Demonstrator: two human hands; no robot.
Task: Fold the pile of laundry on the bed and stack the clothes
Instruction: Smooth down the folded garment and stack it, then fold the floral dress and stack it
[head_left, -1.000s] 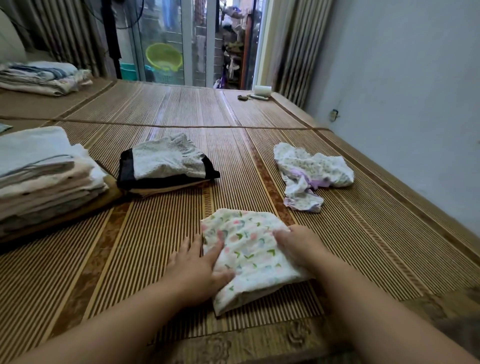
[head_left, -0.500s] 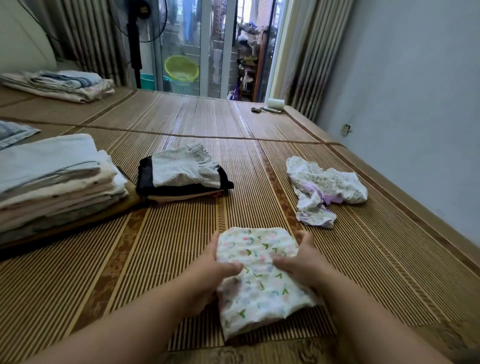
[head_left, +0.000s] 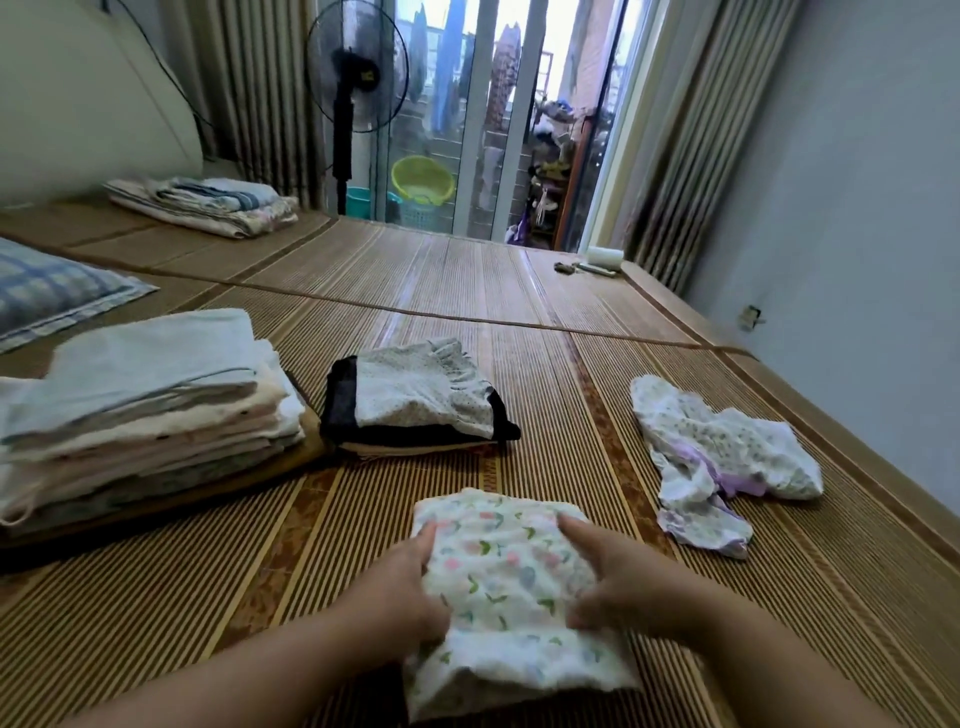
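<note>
A folded white garment with a small floral print (head_left: 504, 577) is held just above the bamboo mat (head_left: 208, 597) in front of me. My left hand (head_left: 402, 592) grips its left edge and my right hand (head_left: 610, 582) grips its right edge, thumbs on top. Beyond it sits a small folded stack (head_left: 415, 400) with a dotted grey piece over a black one. A taller stack of folded pale clothes (head_left: 140, 410) stands at the left. Crumpled white and lilac garments (head_left: 711, 457) lie unfolded at the right.
A blue checked pillow (head_left: 47, 291) lies at the far left and folded bedding (head_left: 208, 205) at the back. A white roll (head_left: 605, 257) sits near the far edge. A standing fan (head_left: 353, 88) and glass door are behind. The wall runs along the right.
Both hands went from pressing the floral garment flat on the mat to gripping its sides and lifting it. My view has tilted up, showing more of the room.
</note>
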